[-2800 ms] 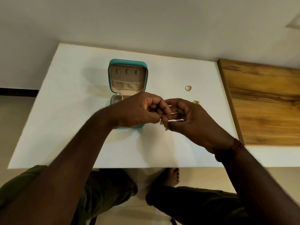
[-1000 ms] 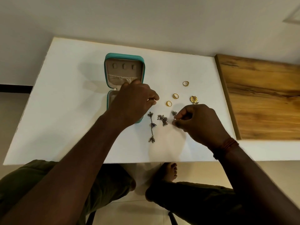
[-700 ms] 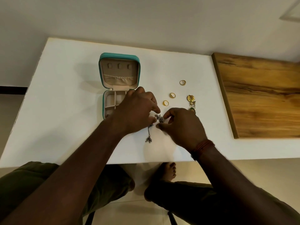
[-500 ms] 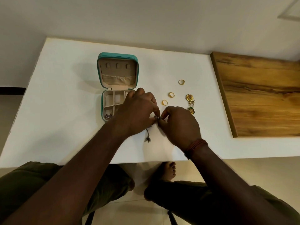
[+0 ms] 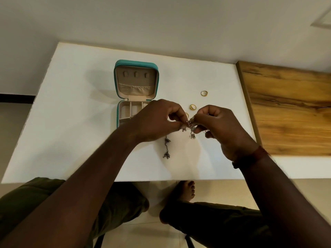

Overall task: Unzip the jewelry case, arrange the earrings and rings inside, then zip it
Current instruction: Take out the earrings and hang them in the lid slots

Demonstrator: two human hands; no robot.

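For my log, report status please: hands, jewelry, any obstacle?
Left hand, right hand both pinch silver earring above table. Jewelry case open. Long earring, gold rings lie outside it. No obstacle seen.

Your left hand (image 5: 157,120) and right hand (image 5: 222,127) both pinch one silver earring (image 5: 192,134) over the tabletop (image 5: 80,113), right of the open jewelry case (image 5: 136,62).

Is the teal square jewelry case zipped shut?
No, the teal square jewelry case lies open on the white table, lid tilted back, beige compartments showing.
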